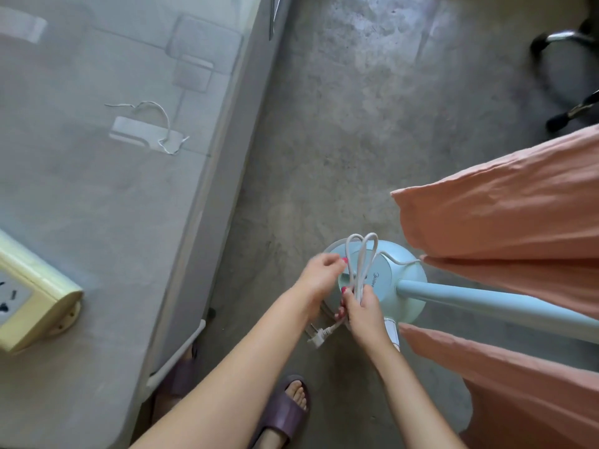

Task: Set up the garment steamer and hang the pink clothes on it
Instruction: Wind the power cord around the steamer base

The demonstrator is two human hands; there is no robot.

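Here the garment steamer point(389, 280) is seen from above: a pale blue round base standing on the grey concrete floor point(324, 140), with its pole point(486, 303) running off to the right edge of the view. A bundle of white power cord point(361, 270) is gripped by the right hand point(363, 306), fingers curled round the folded strands, with the loops sticking up over the top of the base. The plug point(319, 335) is seen hanging below that hand, just above the floor. The left hand point(319, 273) is held just beside the cord loops, fingers loosely bent; it is blurred, so contact with the cord cannot be told, though nothing seems to be held. The pink clothes point(502, 222) are draped at the right, over and around the pole, one part above it and one below. A grey table point(97, 189) fills the left, with a yellow socket box point(35, 296) on its near corner and a bit of white string point(162, 124) on its top. A foot in a purple slipper point(285, 413) is planted on the floor below the arms. Black chair legs point(567, 76) are visible top right.
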